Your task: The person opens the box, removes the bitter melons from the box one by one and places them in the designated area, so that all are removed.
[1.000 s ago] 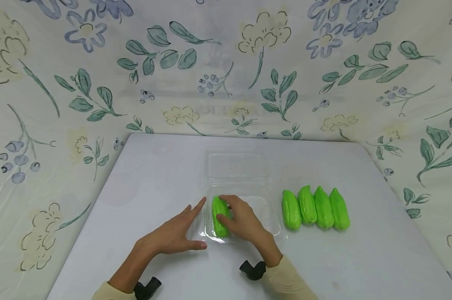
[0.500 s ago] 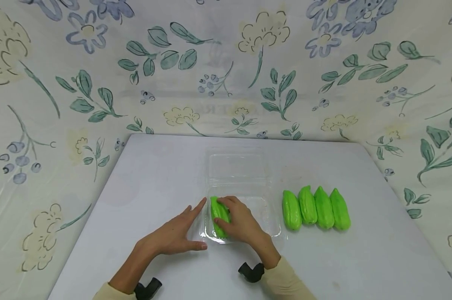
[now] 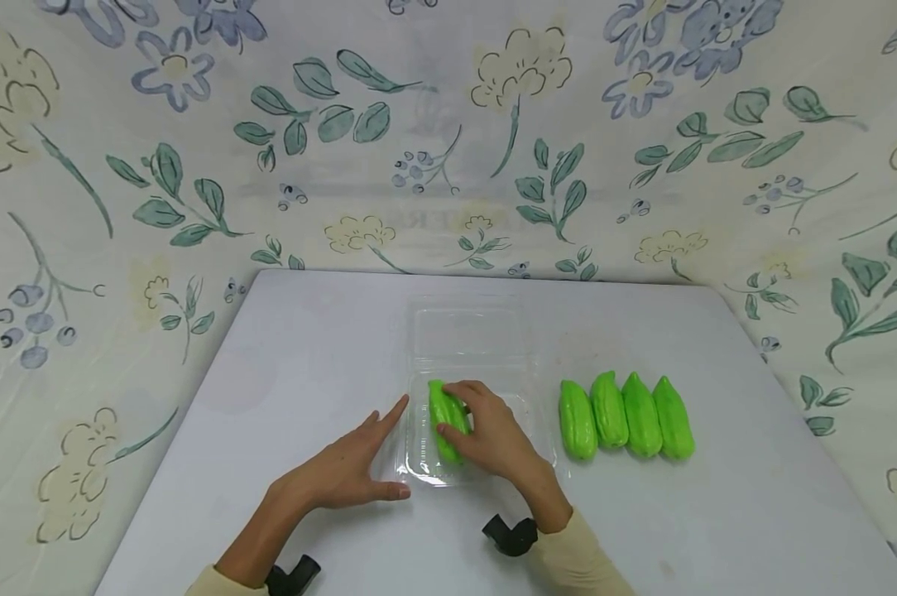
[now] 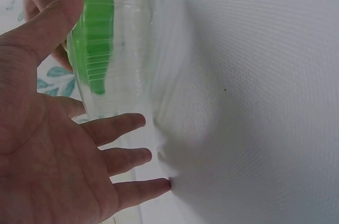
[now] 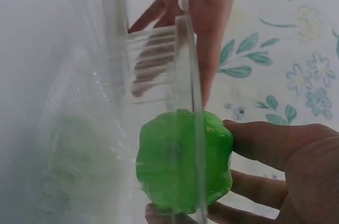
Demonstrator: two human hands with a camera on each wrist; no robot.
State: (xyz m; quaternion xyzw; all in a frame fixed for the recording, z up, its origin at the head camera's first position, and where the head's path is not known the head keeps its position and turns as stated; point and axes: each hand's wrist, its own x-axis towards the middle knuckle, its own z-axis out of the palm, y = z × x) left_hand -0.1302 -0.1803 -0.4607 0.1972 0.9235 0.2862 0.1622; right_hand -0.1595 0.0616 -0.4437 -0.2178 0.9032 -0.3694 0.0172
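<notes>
My right hand [image 3: 495,432] grips a bright green ribbed gourd [image 3: 448,418] between thumb and fingers, over the base of a clear plastic clamshell box [image 3: 519,414]. In the right wrist view the rounded end of this gourd [image 5: 177,163] shows through the box's clear wall. My left hand [image 3: 344,468] is spread beside the box's left side, fingers straight. In the left wrist view its thumb lies at the box rim, with the green gourd [image 4: 95,38] behind the ribbed wall; whether the thumb presses the rim, I cannot tell.
Several more green gourds [image 3: 578,420] lie side by side in a row on the white table [image 3: 307,348], right of the box. The box's lid [image 3: 467,331] lies folded back, away from me. A floral cloth [image 3: 419,190] hangs behind the table.
My right hand and the gourd it holds have shifted slightly right and away from me, off the box's left wall. The left hand has stayed almost still.
</notes>
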